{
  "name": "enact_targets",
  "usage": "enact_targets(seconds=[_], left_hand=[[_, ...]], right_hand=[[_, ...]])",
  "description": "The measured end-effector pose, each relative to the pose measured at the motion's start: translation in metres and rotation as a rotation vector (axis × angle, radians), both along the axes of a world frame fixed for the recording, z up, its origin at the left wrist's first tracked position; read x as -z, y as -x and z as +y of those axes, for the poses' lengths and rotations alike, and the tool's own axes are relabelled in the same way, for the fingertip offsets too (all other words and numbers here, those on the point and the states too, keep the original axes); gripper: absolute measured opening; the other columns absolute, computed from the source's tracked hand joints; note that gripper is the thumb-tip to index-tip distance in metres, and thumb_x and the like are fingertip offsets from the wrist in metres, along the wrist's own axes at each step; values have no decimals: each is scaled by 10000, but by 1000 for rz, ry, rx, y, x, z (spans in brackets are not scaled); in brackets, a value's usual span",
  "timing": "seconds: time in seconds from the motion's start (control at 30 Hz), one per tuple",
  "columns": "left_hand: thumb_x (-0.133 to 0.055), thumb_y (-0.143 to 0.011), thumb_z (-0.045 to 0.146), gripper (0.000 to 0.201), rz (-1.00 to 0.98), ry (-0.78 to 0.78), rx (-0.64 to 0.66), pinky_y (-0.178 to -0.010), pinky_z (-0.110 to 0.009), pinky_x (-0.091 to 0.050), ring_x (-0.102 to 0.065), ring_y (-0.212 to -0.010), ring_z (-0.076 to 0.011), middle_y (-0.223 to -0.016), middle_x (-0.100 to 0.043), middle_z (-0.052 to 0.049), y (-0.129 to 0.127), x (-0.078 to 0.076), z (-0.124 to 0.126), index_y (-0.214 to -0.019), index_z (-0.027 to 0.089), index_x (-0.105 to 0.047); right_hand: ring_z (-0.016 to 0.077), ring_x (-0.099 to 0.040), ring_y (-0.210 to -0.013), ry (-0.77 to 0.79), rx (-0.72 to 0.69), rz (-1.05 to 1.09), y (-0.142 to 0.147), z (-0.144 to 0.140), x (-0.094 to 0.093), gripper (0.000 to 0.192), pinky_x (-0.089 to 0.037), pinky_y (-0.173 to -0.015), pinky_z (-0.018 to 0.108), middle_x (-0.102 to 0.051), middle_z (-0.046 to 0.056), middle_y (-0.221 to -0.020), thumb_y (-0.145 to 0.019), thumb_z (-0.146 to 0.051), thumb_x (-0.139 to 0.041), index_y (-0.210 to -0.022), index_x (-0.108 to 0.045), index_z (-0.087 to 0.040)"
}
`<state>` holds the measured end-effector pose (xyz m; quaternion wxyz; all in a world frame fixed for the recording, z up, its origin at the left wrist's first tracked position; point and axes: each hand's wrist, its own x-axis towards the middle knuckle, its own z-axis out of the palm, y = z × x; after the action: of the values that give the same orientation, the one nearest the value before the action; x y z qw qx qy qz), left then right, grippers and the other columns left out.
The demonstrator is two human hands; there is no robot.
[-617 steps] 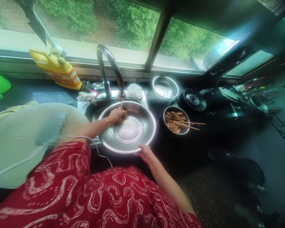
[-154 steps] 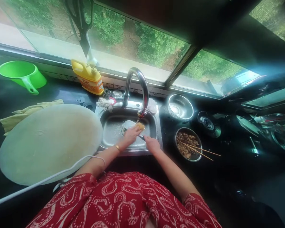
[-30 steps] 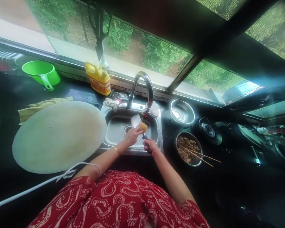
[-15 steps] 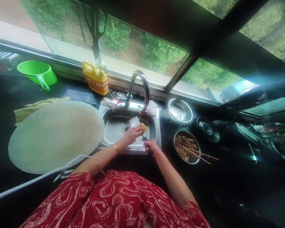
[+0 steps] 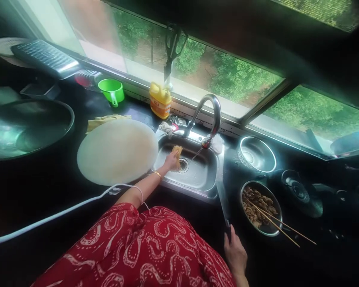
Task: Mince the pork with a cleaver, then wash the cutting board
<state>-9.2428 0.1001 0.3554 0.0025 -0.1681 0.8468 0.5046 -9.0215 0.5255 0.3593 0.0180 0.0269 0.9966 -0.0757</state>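
- Dark counter fills the frame, steel sink (image 5: 197, 177) at centre.
- Left hand (image 5: 171, 160) stays in the sink, fingers clamped on the yellow sponge (image 5: 177, 152).
- Right hand (image 5: 235, 252) has left the sink; now bottom centre-right, fingers closed on the knife (image 5: 223, 199) laid along the counter.

Your sleeve (image 5: 143, 243) is red with white swirls; the sponge (image 5: 177, 153) is yellow, the cup (image 5: 111, 90) green, the counter (image 5: 32, 179) black.

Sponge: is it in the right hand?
No, the left hand holds the yellow sponge over the sink; the right hand is down at the counter edge.
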Motion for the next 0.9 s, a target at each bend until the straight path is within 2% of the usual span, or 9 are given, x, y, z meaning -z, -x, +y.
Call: enact_targets(seconds=[0.1, 0.23, 0.3, 0.37, 0.47, 0.57, 0.63, 0.73, 0.9], left_hand=[[-445, -742, 52, 656, -30, -270, -113, -1081, -370, -362, -484, -1257, -254, -1391, -504, -107, -5, -15, -2, -1394, 119, -470], [-452, -700, 33, 687, 44, -312, -92, -1063, -377, -392, -515, -1224, -254, -1374, -525, -91, -13, -45, -19, -1377, 137, -495], [-463, -690, 31, 694, 124, -350, -52, -1064, -396, -393, -520, -1216, -264, -1364, -533, -92, -16, -62, -38, -1375, 136, -498], [-480, -691, 38, 694, 175, -393, -39, -1059, -425, -400, -535, -1193, -276, -1349, -544, -100, -19, -77, -63, -1380, 126, -489], [-512, -718, 59, 657, 180, -439, -77, -1043, -473, -410, -565, -1141, -296, -1307, -569, -113, -25, -95, -106, -1373, 101, -488], [-522, -721, 49, 633, 174, -456, -114, -1029, -498, -418, -587, -1103, -302, -1246, -603, -101, -36, -103, -145, -1352, 97, -510], [-505, -695, 25, 648, 169, -448, -118, -1035, -496, -413, -587, -1104, -292, -1230, -613, -86, -46, -101, -167, -1338, 106, -526], [-477, -653, 20, 671, 156, -408, -81, -1071, -471, -379, -564, -1149, -274, -1243, -614, -72, -61, -89, -197, -1312, 111, -554], [-475, -620, 69, 685, 153, -284, -49, -1133, -410, -304, -473, -1271, -265, -1338, -561, -68, -85, -67, -242, -1295, 125, -577]], right_hand=[[265, -618, -624, -80, -19, 27, -11, 18, 23, 658, -466, -588, 397, -645, 173, -846, -903, -478, -243, -1328, -530, -66], [401, -600, -900, -64, 64, 102, -6, 23, 26, 679, -468, -691, 507, -616, 256, -990, -868, -513, -272, -1254, -594, -56], [430, -550, -1033, 46, 146, 141, 0, 11, 16, 647, -446, -787, 556, -592, 265, -1118, -841, -513, -340, -1248, -597, -81], [388, -545, -1084, 308, 210, 97, 8, -17, 2, 604, -423, -892, 535, -613, 236, -1121, -807, -483, -414, -1222, -605, -87], [309, -590, -1039, 861, 314, -214, 16, -101, -22, 502, -436, -923, 445, -670, 151, -1061, -734, -471, -557, -1103, -649, -143], [259, -589, -1060, 1272, 151, -605, 14, -222, -37, 403, -412, -959, 393, -683, 93, -1072, -668, -425, -701, -1001, -671, -199], [227, -604, -1024, 1429, 96, -861, 7, -306, -38, 388, -426, -918, 364, -687, 71, -1038, -641, -365, -755, -983, -653, -213], [176, -639, -867, 1507, 326, -1136, -10, -412, -27, 389, -447, -780, 314, -689, 41, -924, -659, -301, -759, -997, -586, -215], [126, -626, -695, 1796, 568, -1092, -29, -497, -11, 347, -428, -674, 263, -674, -21, -814, -699, -315, -738, -916, -483, -224]])
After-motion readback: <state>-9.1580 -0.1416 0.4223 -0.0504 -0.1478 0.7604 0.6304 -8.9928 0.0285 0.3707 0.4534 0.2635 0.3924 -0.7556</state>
